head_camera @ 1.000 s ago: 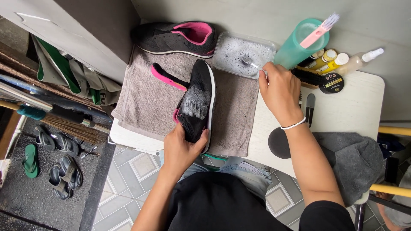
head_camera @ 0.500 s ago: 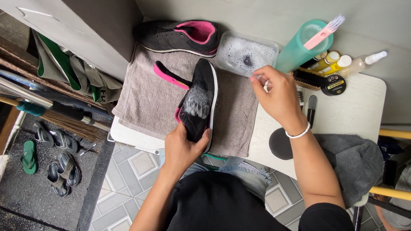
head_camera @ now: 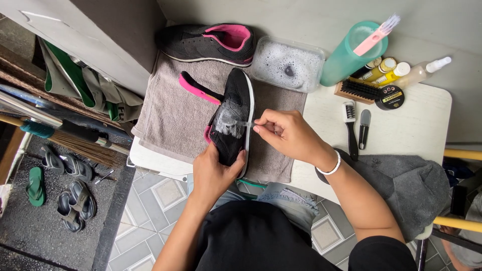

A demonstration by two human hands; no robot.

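A black shoe with pink lining (head_camera: pixel 234 118) lies on a grey towel (head_camera: pixel 175 115), its side covered with white foam. My left hand (head_camera: pixel 215 170) grips the shoe's near end. My right hand (head_camera: pixel 286 133) holds a small clear brush (head_camera: pixel 246 123) whose tip touches the foamy patch on the shoe. A second black and pink shoe (head_camera: pixel 208 44) lies at the towel's far edge. Just right of it stands a clear tub of soapy water (head_camera: pixel 288 64).
A teal cup with a pink brush (head_camera: pixel 351 52), small bottles (head_camera: pixel 384 69), a wooden brush (head_camera: pixel 357 90), a round tin (head_camera: pixel 389 97) and two small tools (head_camera: pixel 357 128) sit on the white table (head_camera: pixel 411 125). A grey cloth (head_camera: pixel 409 188) lies at right. Sandals (head_camera: pixel 60 185) lie on the floor at left.
My right hand has come back from the soapy tub to the shoe, and its brush now touches the foamy side. My left hand keeps hold of the shoe.
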